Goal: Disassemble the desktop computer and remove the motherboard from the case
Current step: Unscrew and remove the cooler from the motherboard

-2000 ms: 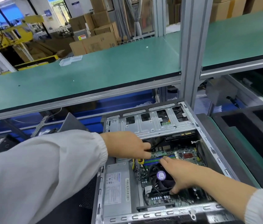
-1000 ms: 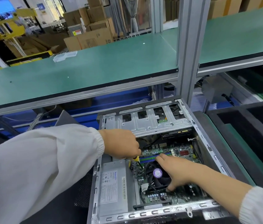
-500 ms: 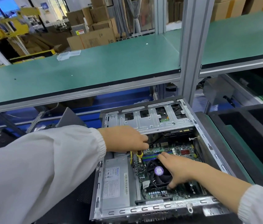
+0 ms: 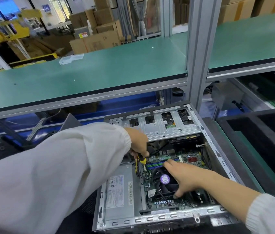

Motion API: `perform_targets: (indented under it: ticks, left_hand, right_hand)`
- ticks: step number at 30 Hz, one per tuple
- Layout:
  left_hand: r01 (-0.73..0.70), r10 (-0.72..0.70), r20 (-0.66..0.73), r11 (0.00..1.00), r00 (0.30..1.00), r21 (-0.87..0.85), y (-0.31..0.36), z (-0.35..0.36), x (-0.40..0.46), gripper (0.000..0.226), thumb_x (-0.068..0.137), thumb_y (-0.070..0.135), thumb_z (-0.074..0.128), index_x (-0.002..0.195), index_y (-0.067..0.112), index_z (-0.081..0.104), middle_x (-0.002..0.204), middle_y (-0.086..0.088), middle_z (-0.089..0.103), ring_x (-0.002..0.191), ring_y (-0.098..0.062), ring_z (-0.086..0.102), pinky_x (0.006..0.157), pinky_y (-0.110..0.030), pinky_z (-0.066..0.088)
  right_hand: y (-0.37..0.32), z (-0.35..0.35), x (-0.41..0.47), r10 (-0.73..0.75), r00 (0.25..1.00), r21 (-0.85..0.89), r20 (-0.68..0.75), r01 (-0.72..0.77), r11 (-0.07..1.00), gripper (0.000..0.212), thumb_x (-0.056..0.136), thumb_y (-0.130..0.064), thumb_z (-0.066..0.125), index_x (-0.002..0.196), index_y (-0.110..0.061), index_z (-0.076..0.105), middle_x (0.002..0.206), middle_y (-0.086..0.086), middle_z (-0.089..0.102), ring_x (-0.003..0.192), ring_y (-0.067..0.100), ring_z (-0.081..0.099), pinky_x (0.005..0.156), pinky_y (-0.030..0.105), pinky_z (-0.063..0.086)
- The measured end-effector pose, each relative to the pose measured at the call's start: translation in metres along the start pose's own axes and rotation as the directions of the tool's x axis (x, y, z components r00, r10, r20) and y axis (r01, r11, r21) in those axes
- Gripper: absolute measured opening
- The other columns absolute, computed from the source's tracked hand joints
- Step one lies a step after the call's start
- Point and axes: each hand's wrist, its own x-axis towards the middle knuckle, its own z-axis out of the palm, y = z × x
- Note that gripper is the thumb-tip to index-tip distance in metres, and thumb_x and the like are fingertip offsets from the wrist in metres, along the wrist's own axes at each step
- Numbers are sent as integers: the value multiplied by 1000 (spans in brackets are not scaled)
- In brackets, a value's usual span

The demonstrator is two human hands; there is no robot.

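Two hands are inside the open computer case [image 4: 216, 154]: my left hand [image 4: 139, 144] has its fingers clamped on a yellow-handled screwdriver [image 4: 142, 160] at ten o'clock of the CPU fan [image 4: 164, 180], while my right hand [image 4: 184, 178] lies spread over that fan, fingers apart, the motherboard [image 4: 182, 158] beneath.

case [image 4: 157, 218]: bare dull metal | shelf [image 4: 99, 75]: matt green mat | sleeve [image 4: 48, 174]: white cloth

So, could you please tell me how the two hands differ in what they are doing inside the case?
The left hand grips a yellow-and-black cable connector; the right hand holds nothing. The left is curled by the drive cage; the right lies spread over the CPU fan. Both reach into the case.
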Motion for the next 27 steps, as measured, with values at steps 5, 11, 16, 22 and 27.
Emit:
perform_targets:
  ticks: [5, 11, 16, 22, 27]
  left_hand:
    - [-324, 438, -196, 841, 877, 433, -18, 19, -7, 30, 92, 16, 59, 117, 12, 43, 106, -6, 49, 68, -15, 41, 52, -27, 25]
    - [-242, 606, -224, 588, 763, 772, -13, 23, -5, 17, 92, 9, 53, 107, 8, 46, 86, -7, 57, 61, -24, 43, 50, -33, 28]
    - [-33, 33, -136, 999, 990, 1, 14, 10, 3, 30, 94, 15, 49, 66, 6, 52, 58, -4, 46, 44, -14, 38, 34, -14, 29]
    - [42, -46, -23, 989, 999, -138, -20, 19, -4, 39, 97, 40, 50, 103, 2, 57, 78, -7, 56, 59, -17, 48, 51, -22, 38]
    - [-285, 462, -215, 787, 861, 548, -39, 33, -14, 26, 93, 10, 54, 118, 13, 45, 106, -6, 48, 65, -15, 38, 47, -26, 22]
  right_hand:
    - [1, 2, 1, -1, 1000, -26, 0, 1, 1000, 114, 61, -53, 80, 144, -12, 14, 154, 11, 16, 132, 30, 37, 104, 38, 40]
    - [1, 2, 1, 1, 1000, -25, -4, -1, 1000, 112, 61, -52, 81, 143, -12, 17, 154, 10, 17, 130, 30, 40, 101, 39, 43]
    - [0, 1, 1, 1, 1000, -12, -14, -2, 1000, 112, 60, -52, 81, 143, -13, 17, 152, 9, 20, 128, 29, 41, 100, 37, 43]
    - [-2, -1, -2, 3, 1000, 2, -7, -3, 1000, 111, 61, -51, 81, 144, -15, 17, 151, 7, 22, 127, 28, 42, 101, 38, 44]
    - [-2, -2, -1, -5, 1000, -13, 7, 5, 1000, 105, 61, -51, 80, 140, -16, 21, 142, 5, 30, 118, 26, 48, 93, 38, 48]
